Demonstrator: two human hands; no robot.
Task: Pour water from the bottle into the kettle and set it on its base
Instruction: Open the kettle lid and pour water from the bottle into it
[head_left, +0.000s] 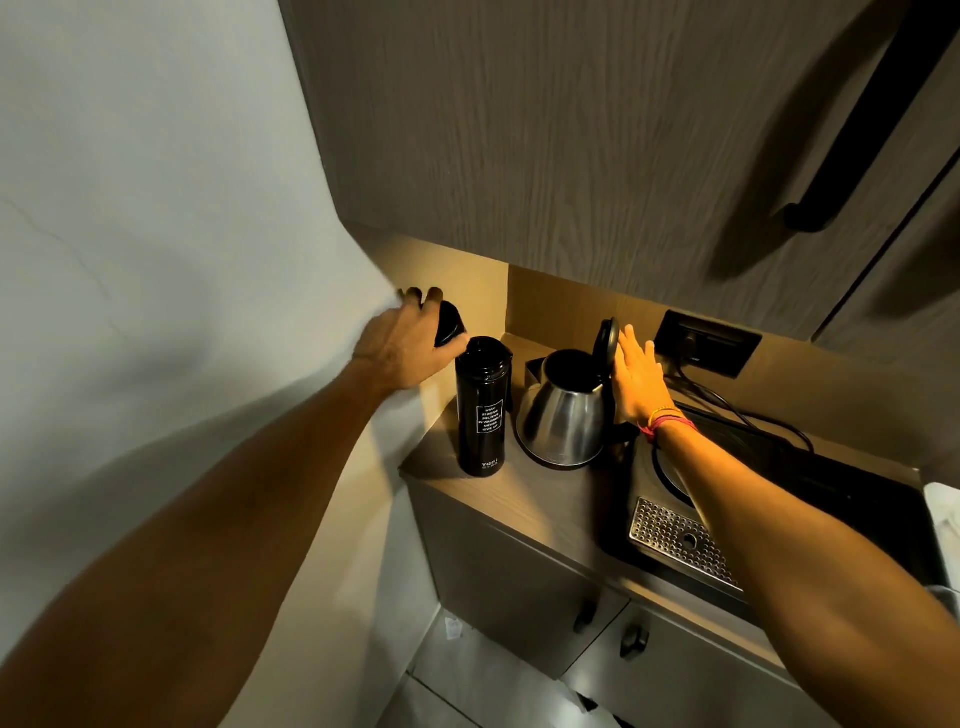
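The left hand (400, 348) is stretched out at the end of a long straight arm, up near the wall corner, its fingers closed around a black bottle cap (449, 322) that it holds just above and behind the open mouth of the bottle. The right hand (636, 382) reaches in from the other side with fingers flat and spread, gripping nothing; its palm faces the raised kettle lid (609, 340), and I cannot tell whether the fingertips actually touch it. A few red and yellow thread bracelets (667, 422) circle that wrist.

The black bottle (480, 410) stands upright on the desk (550, 499), uncapped, a tall slim cylinder with a block of white lettering on its side and a small logo near the bottom. Just beside it, to its right, sits the stainless steel kettle (563, 421), a squat shiny body that widens toward the bottom, its dark mouth open and the black lid tipped up on its hinge. The kettle rests on the wooden surface, and whether a base lies under it is too dark to make out.

To the right of the kettle a black tray (857, 499) with a perforated metal drip grille (675, 540) sits on the desk. A black wall socket (709, 340) is set in the back panel, with a cord (743, 415) trailing down from it. Dark wood-grain cupboards (571, 130) hang overhead.
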